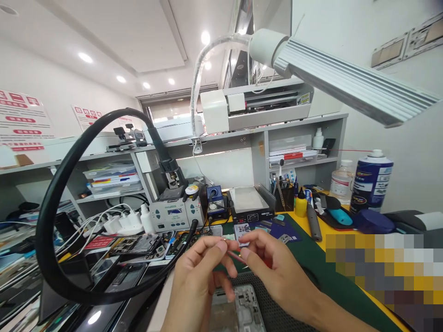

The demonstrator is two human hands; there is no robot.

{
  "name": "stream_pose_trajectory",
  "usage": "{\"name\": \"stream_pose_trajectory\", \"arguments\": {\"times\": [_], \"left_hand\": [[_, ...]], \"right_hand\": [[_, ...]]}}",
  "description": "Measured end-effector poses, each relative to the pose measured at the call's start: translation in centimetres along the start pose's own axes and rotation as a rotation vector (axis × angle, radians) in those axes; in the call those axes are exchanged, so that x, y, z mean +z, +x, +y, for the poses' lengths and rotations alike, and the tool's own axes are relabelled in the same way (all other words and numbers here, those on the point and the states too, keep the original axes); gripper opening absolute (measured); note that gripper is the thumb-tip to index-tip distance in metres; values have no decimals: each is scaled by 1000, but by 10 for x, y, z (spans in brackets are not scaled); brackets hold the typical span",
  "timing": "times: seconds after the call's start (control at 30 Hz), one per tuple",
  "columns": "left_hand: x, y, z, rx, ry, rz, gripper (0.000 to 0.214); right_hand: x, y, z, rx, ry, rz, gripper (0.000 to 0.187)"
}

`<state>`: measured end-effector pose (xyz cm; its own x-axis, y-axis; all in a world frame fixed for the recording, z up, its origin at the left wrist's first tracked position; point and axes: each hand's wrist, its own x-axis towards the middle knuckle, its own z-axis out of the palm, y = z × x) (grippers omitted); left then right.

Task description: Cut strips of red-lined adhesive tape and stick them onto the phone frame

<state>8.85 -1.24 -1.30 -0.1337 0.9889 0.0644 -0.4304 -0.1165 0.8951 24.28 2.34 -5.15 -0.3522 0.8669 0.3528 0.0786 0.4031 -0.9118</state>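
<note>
Fingers [221, 246] of both hands pinched on a small part [232, 254], above opened phone [238, 309], black hose [55, 221] alongside

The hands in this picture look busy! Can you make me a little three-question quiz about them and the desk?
1. True or false: both hands pinch one small thin part between their fingertips.
2. What lies on the mat right below the hands?
3. The blue spray can stands: A) far left, B) far right, C) between the hands.

Key:
1. True: left hand and right hand meet on the small part.
2. An opened phone.
3. B, the spray can.
</note>
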Motion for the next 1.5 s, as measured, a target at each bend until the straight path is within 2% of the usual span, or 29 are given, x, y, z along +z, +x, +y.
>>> {"name": "stream_pose_trajectory", "arguments": {"times": [0.1,0.27,0.47,0.6,0.73,0.9,1.03,1.13,1.33,1.5], "left_hand": [[1,2,0,-5,-3,-10,23],[0,5,1,3,5,-4,21],[1,4,3,1,34,29,18],[3,3,4,-1,67,85,17],[1,4,4,-11,90,111,23],[-3,3,0,-68,122,85,25],[-2,1,-4,-96,166,80,28],[0,-1,-9,-95,202,63,33],[1,-2,-20,-55,305,13,36],[1,-5,-16,-15,407,7,37]], "right_hand": [[0,1,-2,7,17,9,33],[-1,5,-8,-56,54,-41,24],[-2,9,-7,111,130,-112,38],[-3,9,-6,115,125,-126,37],[-4,8,-8,67,95,-99,36],[-5,8,-10,-15,99,-73,33],[-5,10,-8,76,205,-52,29],[-5,12,-7,153,255,-15,33],[-5,13,-11,113,265,37,29],[-5,11,-12,139,277,37,30]]}}
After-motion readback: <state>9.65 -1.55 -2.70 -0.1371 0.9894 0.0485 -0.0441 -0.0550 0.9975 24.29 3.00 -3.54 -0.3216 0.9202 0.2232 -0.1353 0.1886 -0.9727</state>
